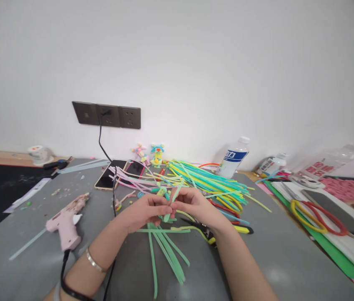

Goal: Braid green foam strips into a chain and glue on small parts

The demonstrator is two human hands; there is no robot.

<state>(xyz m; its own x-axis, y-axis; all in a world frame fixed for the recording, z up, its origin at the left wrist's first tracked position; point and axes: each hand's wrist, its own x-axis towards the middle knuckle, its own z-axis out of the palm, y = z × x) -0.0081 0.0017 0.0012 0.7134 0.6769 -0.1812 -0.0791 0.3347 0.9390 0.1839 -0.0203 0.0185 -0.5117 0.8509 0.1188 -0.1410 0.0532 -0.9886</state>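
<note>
Both hands meet over the middle of the grey mat. My left hand and my right hand each pinch a thin green strip that stands upright between the fingertips. Several long green strips lie fanned out on the mat just below the hands. Behind them sits a large pile of yellow, green and pink strips. A bracelet circles my left wrist.
A pink glue gun lies at the left, its cord running toward me. Two phones rest near a wall socket. Small figurines, a water bottle, black-handled pliers and red and yellow loops are also there.
</note>
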